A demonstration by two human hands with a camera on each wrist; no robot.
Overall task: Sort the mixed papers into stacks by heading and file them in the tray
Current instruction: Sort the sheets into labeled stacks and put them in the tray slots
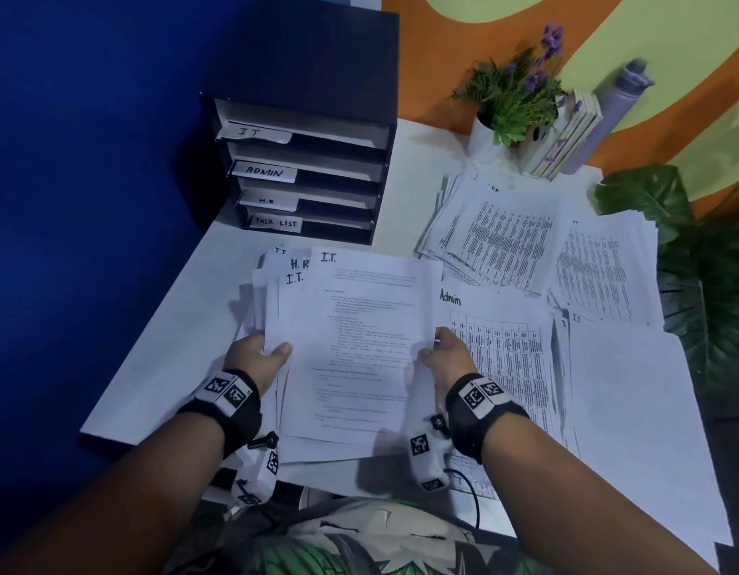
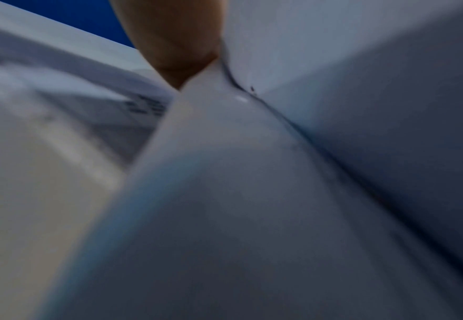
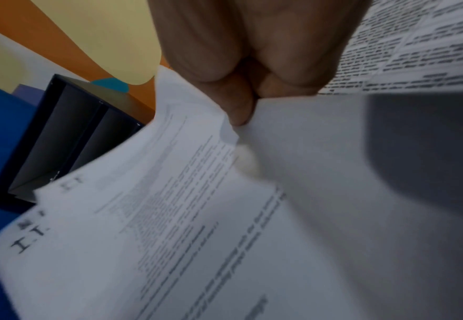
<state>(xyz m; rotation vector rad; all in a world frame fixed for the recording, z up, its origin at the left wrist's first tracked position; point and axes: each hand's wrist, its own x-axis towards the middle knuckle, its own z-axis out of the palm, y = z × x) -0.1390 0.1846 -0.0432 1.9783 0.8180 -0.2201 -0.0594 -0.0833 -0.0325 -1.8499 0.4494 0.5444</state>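
Both hands clamp paper: left hand (image 1: 257, 352) grips mixed pile (image 1: 276, 300), right hand (image 1: 446, 350) pinches top I.T. sheet (image 1: 359, 325) at its edge, near tray (image 1: 305, 172); thin, floppy, slippery, best held at opposite edges.

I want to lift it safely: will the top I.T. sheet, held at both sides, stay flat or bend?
The top I.T. sheet is thin, so it will probably sag between the left hand and the right hand. It already buckles at the right fingers. It likely slides easily off the mixed pile.
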